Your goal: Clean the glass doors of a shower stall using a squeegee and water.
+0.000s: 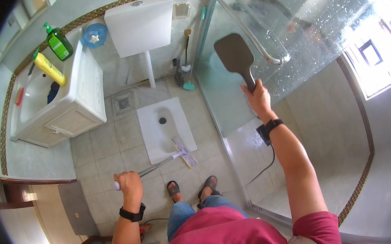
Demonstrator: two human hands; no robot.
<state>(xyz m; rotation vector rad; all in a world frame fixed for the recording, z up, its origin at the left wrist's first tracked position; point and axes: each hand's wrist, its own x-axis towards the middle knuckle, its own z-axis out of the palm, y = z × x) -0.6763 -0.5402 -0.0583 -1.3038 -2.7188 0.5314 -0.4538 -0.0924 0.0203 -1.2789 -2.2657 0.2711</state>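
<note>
My left hand (pixel 129 185) grips the metal handle of a squeegee-like cleaning tool (pixel 185 152) whose purple and white head hangs over the lower right corner of the white squat toilet (pixel 147 138). Raised at the right, my right hand (pixel 260 98) is closed around the handle of a dark, flat paddle-shaped object (pixel 234 53), perhaps a hand mirror seen from one side. That object is in front of the wet glass shower panel (pixel 301 34), near its metal bar (pixel 248 32). Whether it touches the glass, I cannot tell.
A washbasin cabinet (pixel 85 94) at the left bears a yellow bottle (pixel 50 70) and a green pump bottle (pixel 59 43). The toilet cistern (pixel 142 27) is on the far wall. Brushes and a turquoise-headed tool (pixel 189 86) lean beside the glass. A grey mat (pixel 77 207) lies by the doorway.
</note>
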